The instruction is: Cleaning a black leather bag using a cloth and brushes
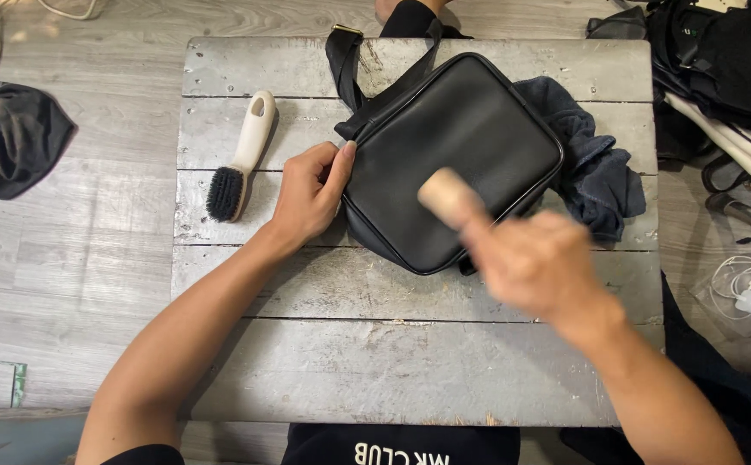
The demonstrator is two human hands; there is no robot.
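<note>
A black leather bag (466,129) lies flat on a low grey wooden table (349,344), its strap (345,65) running off toward the far edge. My left hand (311,194) presses the bag's left corner with fingers and thumb. My right hand (534,263), blurred by motion, grips a light wooden handle (446,194) whose end hangs over the bag's near side. The working end of that tool is hidden under my hand.
A cream-handled brush with black bristles (239,159) lies on the table left of the bag. A dark blue cloth (599,164) sits beneath the bag's right side. Dark fabric (9,133) lies on the floor left; bags and white cables (750,288) crowd the right.
</note>
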